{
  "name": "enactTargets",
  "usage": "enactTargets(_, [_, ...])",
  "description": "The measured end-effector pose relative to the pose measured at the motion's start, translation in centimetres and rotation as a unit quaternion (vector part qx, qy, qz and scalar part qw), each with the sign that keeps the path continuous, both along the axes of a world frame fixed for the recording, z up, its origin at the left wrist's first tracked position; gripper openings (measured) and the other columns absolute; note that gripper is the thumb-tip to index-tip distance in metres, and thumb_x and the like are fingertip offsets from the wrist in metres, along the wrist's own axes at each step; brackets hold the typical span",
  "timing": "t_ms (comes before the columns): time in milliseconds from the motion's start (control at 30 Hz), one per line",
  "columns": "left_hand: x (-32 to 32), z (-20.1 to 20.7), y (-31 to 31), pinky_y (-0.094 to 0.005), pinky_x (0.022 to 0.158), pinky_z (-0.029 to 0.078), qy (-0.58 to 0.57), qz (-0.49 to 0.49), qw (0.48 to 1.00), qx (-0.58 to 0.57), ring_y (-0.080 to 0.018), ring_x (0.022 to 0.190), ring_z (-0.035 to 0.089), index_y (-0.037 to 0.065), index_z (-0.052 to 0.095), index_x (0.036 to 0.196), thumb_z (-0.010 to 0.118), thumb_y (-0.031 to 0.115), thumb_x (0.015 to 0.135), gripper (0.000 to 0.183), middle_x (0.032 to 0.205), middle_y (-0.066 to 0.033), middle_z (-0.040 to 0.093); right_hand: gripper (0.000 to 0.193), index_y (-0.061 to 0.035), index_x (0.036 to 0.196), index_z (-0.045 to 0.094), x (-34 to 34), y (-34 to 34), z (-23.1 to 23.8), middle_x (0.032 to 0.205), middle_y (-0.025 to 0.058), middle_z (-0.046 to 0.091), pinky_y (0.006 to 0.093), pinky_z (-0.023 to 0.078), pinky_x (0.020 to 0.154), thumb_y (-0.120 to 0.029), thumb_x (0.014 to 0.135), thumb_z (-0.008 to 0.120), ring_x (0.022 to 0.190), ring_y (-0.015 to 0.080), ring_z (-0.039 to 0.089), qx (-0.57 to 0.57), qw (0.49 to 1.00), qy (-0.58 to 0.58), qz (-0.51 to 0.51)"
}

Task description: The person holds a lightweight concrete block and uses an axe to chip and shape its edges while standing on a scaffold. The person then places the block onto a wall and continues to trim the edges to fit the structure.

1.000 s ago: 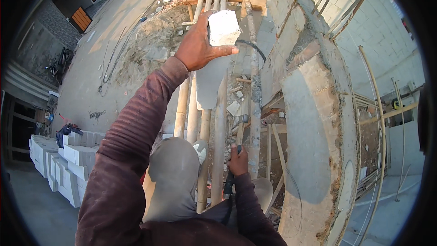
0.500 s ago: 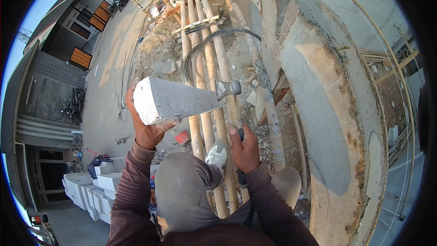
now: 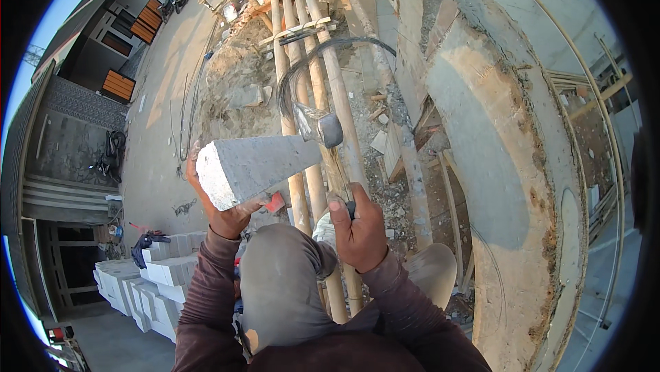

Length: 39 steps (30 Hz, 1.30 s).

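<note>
My left hand (image 3: 231, 215) grips the near end of a grey lightweight concrete block (image 3: 265, 166), with fingers along its left side and the thumb under its right edge. The block's rough, pale end is toward me, and its body narrows away to the right. In my right hand (image 3: 359, 229), the fingers are wrapped round the dark grip of a hammer (image 3: 330, 130). Its metal head has a blunt face on the right and a flat blade on the left. That head is by the block's far end; I cannot tell whether they touch.
Several bamboo poles (image 3: 333, 62) run ahead beneath me, with a coil of dark wire (image 3: 285, 86) across them. A rough concrete wall (image 3: 481, 138) rises at the right. Stacked white blocks (image 3: 165, 272) stand at lower left. Rubble and a red scrap (image 3: 276, 201) lie below.
The hammer has moved left, its head turning so the blade shows beside the block's far end. My right hand has shifted left with it. The block has lowered slightly and tilted.
</note>
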<state>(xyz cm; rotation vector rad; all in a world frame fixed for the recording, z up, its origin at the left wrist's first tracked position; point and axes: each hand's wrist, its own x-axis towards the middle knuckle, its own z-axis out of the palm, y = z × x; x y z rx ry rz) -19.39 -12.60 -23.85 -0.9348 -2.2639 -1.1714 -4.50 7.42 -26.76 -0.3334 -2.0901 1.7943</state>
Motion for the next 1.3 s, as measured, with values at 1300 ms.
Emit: enactTargets(1300, [2.2, -0.6, 0.7, -0.0464, 0.103, 0.043, -0.008, -0.033, 0.999, -0.032, -0.0325, 0.120, 0.053, 0.002, 0.005, 0.151, 0.092, 0.053, 0.060, 0.136, 0.133, -0.0208, 0.046, 0.049, 0.0054, 0.088, 0.057, -5.1, 2.3, -12.5, 0.070, 0.0282, 0.061, 0.0501, 0.050, 0.065, -0.042, 0.097, 0.058, 0.073, 0.0476, 0.064, 0.062, 0.981, -0.184, 0.020])
